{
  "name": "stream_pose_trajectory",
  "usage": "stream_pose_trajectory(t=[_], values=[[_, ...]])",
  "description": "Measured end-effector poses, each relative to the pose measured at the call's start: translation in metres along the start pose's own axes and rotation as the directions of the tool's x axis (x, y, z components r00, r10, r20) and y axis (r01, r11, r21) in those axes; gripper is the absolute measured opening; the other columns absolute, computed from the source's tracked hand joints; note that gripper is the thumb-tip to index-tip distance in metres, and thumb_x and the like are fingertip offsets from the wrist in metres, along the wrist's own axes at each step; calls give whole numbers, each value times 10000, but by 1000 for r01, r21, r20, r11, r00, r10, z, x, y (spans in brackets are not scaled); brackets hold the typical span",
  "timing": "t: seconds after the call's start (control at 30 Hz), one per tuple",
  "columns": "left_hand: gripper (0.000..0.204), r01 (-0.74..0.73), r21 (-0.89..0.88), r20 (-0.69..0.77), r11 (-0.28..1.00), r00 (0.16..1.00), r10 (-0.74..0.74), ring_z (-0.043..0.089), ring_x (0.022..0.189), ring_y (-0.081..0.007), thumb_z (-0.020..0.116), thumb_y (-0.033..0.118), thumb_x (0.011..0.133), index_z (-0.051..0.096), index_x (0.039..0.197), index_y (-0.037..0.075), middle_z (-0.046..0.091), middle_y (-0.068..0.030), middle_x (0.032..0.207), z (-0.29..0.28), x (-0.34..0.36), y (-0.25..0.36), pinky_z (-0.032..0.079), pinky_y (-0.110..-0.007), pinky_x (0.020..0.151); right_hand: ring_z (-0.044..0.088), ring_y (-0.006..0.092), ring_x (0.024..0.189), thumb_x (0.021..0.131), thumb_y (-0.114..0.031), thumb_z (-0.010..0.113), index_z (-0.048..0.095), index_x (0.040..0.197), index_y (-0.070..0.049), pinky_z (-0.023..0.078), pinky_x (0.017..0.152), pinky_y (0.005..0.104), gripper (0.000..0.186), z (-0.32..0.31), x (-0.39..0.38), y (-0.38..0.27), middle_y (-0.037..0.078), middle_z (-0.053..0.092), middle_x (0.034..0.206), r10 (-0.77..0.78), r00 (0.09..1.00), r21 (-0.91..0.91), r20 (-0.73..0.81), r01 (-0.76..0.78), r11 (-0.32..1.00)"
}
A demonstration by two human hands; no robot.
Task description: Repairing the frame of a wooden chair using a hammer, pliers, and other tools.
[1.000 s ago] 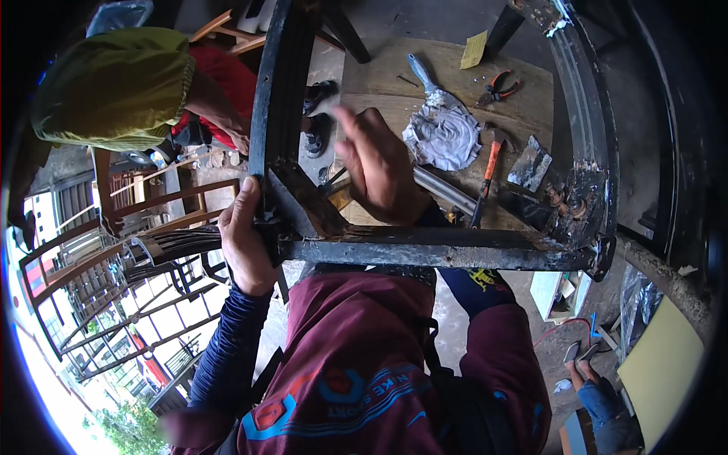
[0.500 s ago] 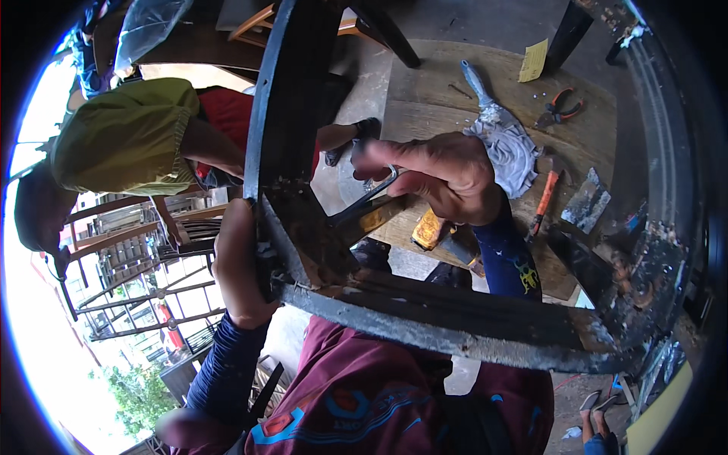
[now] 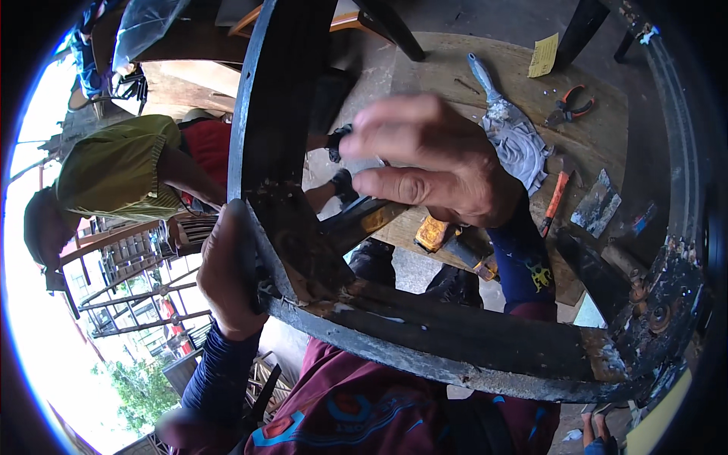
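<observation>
We have the black frame [image 3: 462,334] spread across most of the view, in front of our torso and above the wooden surface [image 3: 447,61]; a slanted brace fills its near left corner, and rust and pale patches mark its right corner. To our left, beyond the frame, a co-worker in a yellow-green top [image 3: 114,171] bends over.

Our right hand [image 3: 447,163] is inside the frame's opening with fingers bent, blurred; we cannot tell whether its grip holds anything. Our left hand [image 3: 227,280] has its grip closed around the frame at the braced corner, thumb along the outer edge.

On the surface we see a crumpled pale cloth [image 3: 518,144], an orange-handled hammer [image 3: 556,199], a crusted flat plate [image 3: 597,203], a blue handle [image 3: 481,76] reaching to the cloth, and pliers [image 3: 570,105].
</observation>
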State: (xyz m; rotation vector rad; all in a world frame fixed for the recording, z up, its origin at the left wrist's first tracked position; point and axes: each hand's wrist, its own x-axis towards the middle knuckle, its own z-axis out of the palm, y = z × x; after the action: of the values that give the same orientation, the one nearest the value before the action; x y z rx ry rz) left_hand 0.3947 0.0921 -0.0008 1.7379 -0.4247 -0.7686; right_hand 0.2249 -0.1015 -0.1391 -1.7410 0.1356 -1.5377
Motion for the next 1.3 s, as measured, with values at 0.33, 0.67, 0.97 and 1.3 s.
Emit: stream_pose_trajectory(t=[0.33,0.67,0.97,1.3], values=[[310,161,-171,166,972,977,-133,691,906,-120,568,289,1059,678,1179,25,725,-57,1038,-9,7,-6,548,-273,863,540,141,550,872,-21,663,712,1033,28,425,524,279,175,-6,10,-43,86,548,599,441,786,62,434,-514,855],[356,52,35,150,998,987,-56,601,700,-70,571,341,1054,728,967,34,681,23,815,1,13,1,466,-243,670,596,136,603,990,-61,640,728,993,-4,442,559,280,104,-15,31,-77,77,687,738,323,932,53,166,-336,940],[358,-44,105,163,993,986,26,585,661,-70,566,353,1056,709,914,56,656,20,782,-1,13,-1,477,-247,644,650,221,684,880,36,698,717,1061,-5,511,622,320,187,4,10,-52,102,684,800,73,978,94,196,-93,991],[296,-39,47,184,998,982,30,644,832,-79,540,210,1061,634,1217,-24,688,-54,947,-6,8,-6,541,-284,739,621,209,689,855,8,714,727,1047,-39,478,638,340,198,0,30,-30,73,666,775,-53,948,222,315,-19,975]])
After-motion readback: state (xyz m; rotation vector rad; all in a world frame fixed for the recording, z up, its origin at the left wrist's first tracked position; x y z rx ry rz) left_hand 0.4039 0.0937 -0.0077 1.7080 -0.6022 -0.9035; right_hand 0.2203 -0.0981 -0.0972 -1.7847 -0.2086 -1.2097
